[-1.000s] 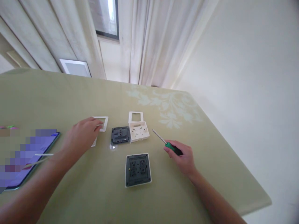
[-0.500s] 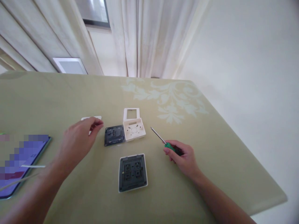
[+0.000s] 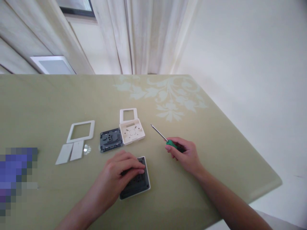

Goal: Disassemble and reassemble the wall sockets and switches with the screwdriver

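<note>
My left hand (image 3: 120,174) rests on a dark grey switch module with a white rim (image 3: 139,187), fingers curled over its top; the module lies flat on the green table (image 3: 48,105). My right hand (image 3: 184,155) is closed round the green handle of a screwdriver (image 3: 165,140), whose metal shaft points up and left. Behind them lie a dark socket module (image 3: 110,140) and a cream back box (image 3: 131,131) with a white frame (image 3: 129,115) at its far side.
A white square frame (image 3: 81,131) and two white rocker plates (image 3: 70,152) lie at the left, with a small shiny round piece (image 3: 86,148) beside them. A blurred-out device (image 3: 14,172) sits at the far left. Curtains and a wall stand behind the table.
My left hand has let go of the white frame at the left and moved down and right onto the dark switch module. The right hand with the screwdriver has barely moved.
</note>
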`<state>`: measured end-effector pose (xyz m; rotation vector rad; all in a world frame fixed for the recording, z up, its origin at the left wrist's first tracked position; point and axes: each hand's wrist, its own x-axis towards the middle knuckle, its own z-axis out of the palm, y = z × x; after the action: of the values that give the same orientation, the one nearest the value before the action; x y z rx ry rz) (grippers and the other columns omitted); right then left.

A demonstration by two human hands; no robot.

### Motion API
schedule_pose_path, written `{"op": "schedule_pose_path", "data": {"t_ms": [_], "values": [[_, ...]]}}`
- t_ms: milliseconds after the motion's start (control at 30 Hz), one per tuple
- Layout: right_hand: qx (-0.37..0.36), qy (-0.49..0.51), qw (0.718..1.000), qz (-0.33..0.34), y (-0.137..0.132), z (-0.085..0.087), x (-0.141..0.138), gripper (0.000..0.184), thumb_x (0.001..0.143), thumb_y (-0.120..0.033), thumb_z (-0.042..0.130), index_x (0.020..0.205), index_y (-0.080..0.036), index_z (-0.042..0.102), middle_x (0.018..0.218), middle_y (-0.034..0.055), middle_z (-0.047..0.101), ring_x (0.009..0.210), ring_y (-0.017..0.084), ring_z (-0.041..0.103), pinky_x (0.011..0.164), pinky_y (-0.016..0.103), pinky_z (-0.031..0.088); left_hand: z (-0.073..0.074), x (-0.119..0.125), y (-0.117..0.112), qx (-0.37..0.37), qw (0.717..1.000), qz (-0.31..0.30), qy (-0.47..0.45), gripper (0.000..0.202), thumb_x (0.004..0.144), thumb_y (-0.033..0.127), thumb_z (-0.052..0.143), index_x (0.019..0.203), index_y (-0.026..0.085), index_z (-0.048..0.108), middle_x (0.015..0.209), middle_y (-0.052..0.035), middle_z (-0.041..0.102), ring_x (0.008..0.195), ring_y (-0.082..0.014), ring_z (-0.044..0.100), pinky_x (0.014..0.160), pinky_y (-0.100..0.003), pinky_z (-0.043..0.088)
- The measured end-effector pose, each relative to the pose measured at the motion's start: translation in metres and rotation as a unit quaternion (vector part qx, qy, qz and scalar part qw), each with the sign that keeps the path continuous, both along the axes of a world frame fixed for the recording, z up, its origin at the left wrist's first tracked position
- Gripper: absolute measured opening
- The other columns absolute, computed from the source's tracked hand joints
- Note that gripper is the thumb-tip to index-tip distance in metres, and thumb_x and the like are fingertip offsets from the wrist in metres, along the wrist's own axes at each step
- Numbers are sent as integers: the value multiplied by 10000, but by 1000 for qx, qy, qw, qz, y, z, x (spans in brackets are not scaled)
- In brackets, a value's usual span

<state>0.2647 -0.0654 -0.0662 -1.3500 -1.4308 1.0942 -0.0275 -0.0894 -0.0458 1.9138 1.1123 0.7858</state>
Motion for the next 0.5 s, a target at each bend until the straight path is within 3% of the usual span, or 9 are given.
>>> {"op": "schedule_pose_path", "data": {"t_ms": [200,500], "values": [[7,-13,1000,-2,0,1,0,336,896,-500,858,1019,-188,871,680,8,706,502,120,588,462,224,491,-3,4,-4,53,996,-7,66,223,1104,308,652,1017,350,854,964,18,842,888,-221,763,880,-411,553],[3,-9,1000,-2,-1,2,0,340,897,-502,857,1025,-187,869,680,5,701,505,123,598,460,225,498,2,4,-11,108,986,-46,121,201,1132,253,603,1097,320,790,1023,17,831,922,-220,734,888,-399,514]]}}
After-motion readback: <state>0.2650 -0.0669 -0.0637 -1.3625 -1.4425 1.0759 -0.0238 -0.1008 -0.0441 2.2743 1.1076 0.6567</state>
